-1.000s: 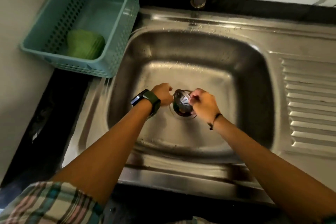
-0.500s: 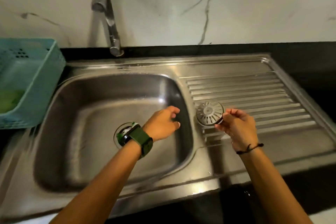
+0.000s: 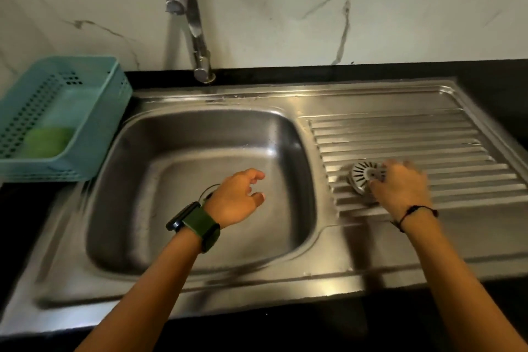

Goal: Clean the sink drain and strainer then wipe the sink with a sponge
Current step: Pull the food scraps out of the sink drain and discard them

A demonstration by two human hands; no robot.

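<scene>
Strainer (image 3: 362,177) now seemingly down on drainboard (image 3: 423,134).

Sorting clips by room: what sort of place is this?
Most likely a home kitchen: a steel sink with a ribbed drainboard, a tap against a marble-look wall, and a basket holding a green sponge.

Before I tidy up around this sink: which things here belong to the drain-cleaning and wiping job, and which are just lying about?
For the job:
strainer, on the drainboard under the right hand
drain, partly hidden by the left hand
sink
sponge, in the basket

Just there:
basket
tap
</scene>
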